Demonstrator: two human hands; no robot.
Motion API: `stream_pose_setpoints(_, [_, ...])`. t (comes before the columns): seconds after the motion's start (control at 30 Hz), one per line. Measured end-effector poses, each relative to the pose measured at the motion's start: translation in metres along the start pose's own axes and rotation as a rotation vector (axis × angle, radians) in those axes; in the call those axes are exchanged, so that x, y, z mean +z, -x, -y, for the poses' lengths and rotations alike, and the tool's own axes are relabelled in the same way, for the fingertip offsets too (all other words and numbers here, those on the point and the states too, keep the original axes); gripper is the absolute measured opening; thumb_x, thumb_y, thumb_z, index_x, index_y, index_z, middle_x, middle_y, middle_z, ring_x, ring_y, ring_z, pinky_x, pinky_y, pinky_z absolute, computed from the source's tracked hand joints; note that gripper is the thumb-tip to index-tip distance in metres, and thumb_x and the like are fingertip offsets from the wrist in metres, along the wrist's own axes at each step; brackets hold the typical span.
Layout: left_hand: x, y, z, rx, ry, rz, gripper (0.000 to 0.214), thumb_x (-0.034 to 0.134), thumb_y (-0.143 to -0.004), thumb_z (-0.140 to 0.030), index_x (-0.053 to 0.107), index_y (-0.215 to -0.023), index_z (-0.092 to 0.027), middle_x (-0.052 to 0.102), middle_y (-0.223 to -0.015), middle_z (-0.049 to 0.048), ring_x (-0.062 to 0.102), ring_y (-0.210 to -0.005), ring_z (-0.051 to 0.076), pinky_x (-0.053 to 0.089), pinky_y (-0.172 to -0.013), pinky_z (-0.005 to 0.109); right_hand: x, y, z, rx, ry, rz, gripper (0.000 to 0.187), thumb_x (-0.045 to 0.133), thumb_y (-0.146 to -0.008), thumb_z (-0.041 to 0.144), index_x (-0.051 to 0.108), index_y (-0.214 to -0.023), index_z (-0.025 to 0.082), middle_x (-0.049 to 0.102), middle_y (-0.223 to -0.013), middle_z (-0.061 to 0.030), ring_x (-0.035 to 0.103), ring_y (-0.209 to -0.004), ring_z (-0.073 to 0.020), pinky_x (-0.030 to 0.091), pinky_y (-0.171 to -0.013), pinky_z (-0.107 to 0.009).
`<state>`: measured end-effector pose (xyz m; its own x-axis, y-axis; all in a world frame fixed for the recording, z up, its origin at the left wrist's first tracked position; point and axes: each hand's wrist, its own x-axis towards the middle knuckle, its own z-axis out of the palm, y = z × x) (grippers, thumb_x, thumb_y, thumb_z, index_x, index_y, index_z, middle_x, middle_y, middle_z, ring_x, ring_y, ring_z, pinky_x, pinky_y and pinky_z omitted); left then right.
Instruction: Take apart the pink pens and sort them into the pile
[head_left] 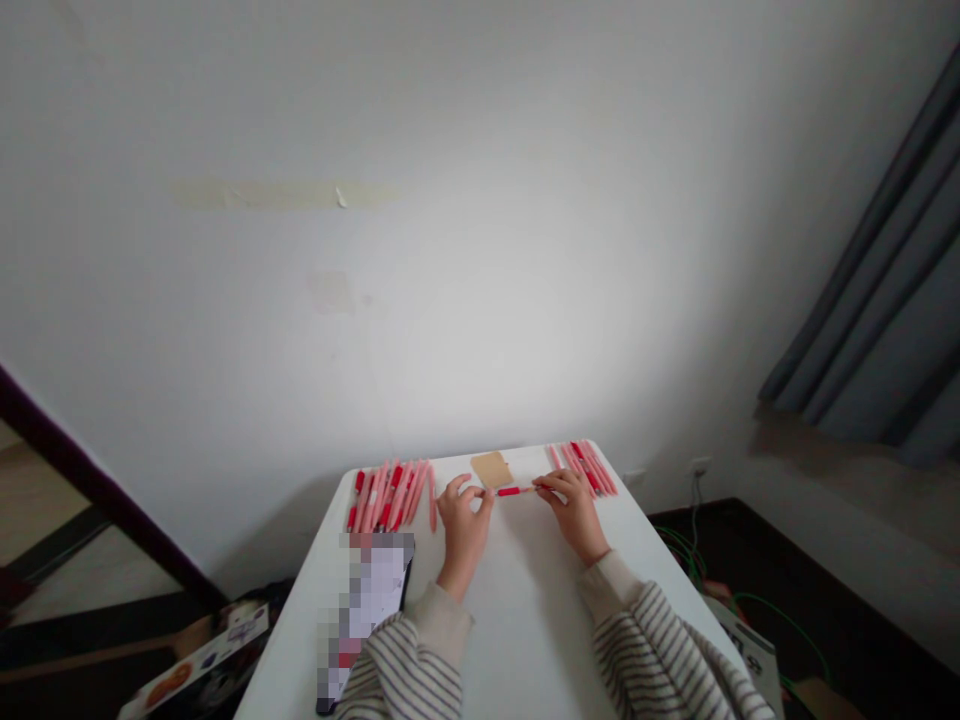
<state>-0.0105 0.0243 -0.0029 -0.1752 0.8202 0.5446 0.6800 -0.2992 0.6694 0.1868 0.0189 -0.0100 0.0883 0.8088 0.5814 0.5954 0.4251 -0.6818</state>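
A red pen lies sideways between my two hands, above the white table. My left hand pinches its left end between thumb and forefinger, with the other fingers raised. At the pen's right end, my right hand is closed with the fingertips together; a thin paler part shows beside them. Whether the pen is whole or in separate parts is too small to tell. Just behind the hands lies a tan square, perhaps card. Left of my left hand is a row of pink and red pens.
A second group of pink and red pens lies at the table's back right. A phone-like device, partly pixelated, rests on the white table by my left sleeve. The wall stands behind; green cables run along the floor at right.
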Motion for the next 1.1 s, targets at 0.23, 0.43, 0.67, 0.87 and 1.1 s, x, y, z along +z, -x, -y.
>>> stream_pose_setpoints(0.23, [-0.0012, 0.0012, -0.0002, -0.017, 0.064, 0.053, 0.013, 0.061, -0.077, -0.032, 0.069, -0.075, -0.022, 0.060, -0.117, 0.0059, 0.053, -0.113, 0.024, 0.037, -0.102, 0.046, 0.0001, -0.0008, -0.0001, -0.003, -0.055, -0.004, 0.026, 0.056, -0.088, 0.042, 0.074, -0.088, 0.025, 0.067, -0.089, -0.0071, 0.054, -0.092, -0.0233, 0.040, -0.088, -0.039])
stream_pose_setpoints(0.43, [0.0018, -0.0001, 0.0033, -0.003, 0.090, 0.068, 0.008, 0.062, -0.075, -0.025, 0.069, -0.074, -0.022, 0.064, -0.109, 0.0059, 0.056, -0.108, 0.023, 0.041, -0.099, 0.045, -0.0008, -0.0016, -0.0001, -0.023, -0.092, -0.001, 0.020, 0.058, -0.087, 0.039, 0.072, -0.086, 0.024, 0.065, -0.086, -0.0063, 0.055, -0.089, -0.0227, 0.041, -0.084, -0.038])
stream_pose_setpoints(0.67, [0.0016, 0.0004, 0.0031, 0.033, -0.018, 0.084, 0.017, 0.060, -0.079, -0.029, 0.070, -0.067, -0.022, 0.066, -0.108, 0.0059, 0.057, -0.106, 0.024, 0.041, -0.095, 0.047, -0.0019, -0.0015, 0.0013, -0.056, -0.108, 0.016, 0.017, 0.058, -0.087, 0.035, 0.072, -0.086, 0.024, 0.063, -0.085, -0.0054, 0.054, -0.088, -0.0216, 0.041, -0.082, -0.036])
stream_pose_setpoints(0.87, [0.0003, 0.0015, 0.0032, 0.066, -0.047, 0.057, 0.016, 0.061, -0.080, -0.031, 0.071, -0.073, -0.022, 0.065, -0.112, 0.0065, 0.057, -0.106, 0.024, 0.042, -0.096, 0.045, -0.0013, -0.0006, 0.0010, -0.056, -0.080, 0.057, 0.022, 0.055, -0.089, 0.037, 0.072, -0.090, 0.024, 0.063, -0.085, -0.0063, 0.053, -0.089, -0.0223, 0.041, -0.084, -0.037])
stream_pose_setpoints(1.1, [-0.0003, 0.0037, 0.0010, 0.111, -0.038, 0.035, 0.012, 0.062, -0.080, -0.030, 0.070, -0.075, -0.023, 0.063, -0.112, 0.0062, 0.055, -0.106, 0.024, 0.042, -0.095, 0.046, 0.0003, 0.0006, -0.0016, -0.038, -0.005, 0.085, 0.026, 0.050, -0.092, 0.038, 0.071, -0.091, 0.024, 0.064, -0.085, -0.0065, 0.052, -0.091, -0.0228, 0.041, -0.085, -0.037])
